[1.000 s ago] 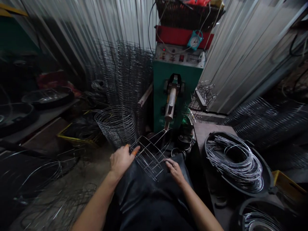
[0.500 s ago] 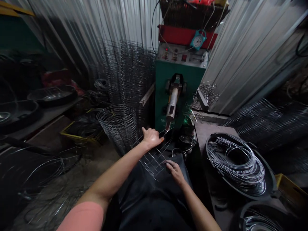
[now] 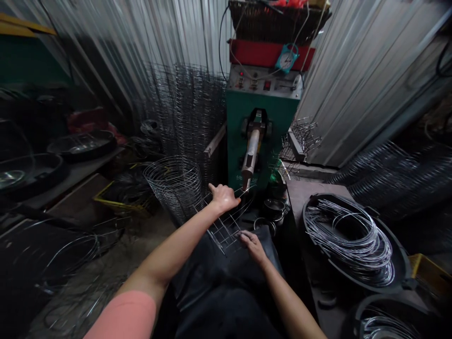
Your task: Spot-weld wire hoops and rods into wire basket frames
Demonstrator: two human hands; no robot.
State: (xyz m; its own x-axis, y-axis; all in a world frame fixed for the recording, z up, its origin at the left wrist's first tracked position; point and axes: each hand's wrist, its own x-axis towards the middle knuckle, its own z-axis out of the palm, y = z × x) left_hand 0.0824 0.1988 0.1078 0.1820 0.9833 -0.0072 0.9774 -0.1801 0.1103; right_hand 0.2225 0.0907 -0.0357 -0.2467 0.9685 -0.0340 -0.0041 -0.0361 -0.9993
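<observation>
A wire grid (image 3: 223, 234) of crossed metal rods lies over my lap, its far edge at the tip of the welding machine's arm (image 3: 250, 157). My left hand (image 3: 224, 198) grips the grid's far left part, fingers curled over the wires and partly hidden from me. Lower down, my right hand (image 3: 251, 241) pinches the grid's near right edge between thumb and fingers. The machine's green body (image 3: 235, 127) stands straight ahead. Beneath the arm, the exact contact between wire and tip is too dark to make out.
Tall stacks of wire rings (image 3: 187, 113) and a round wire basket stack (image 3: 173, 181) stand left of the machine. To the right, a black tub (image 3: 400, 254) holds coiled wire (image 3: 370, 245). A yellow crate (image 3: 106, 202) sits on the left floor.
The grid's near corner has shifted slightly up and left, and my right hand has moved a little with it. My left hand keeps its hold; the view has turned slightly.
</observation>
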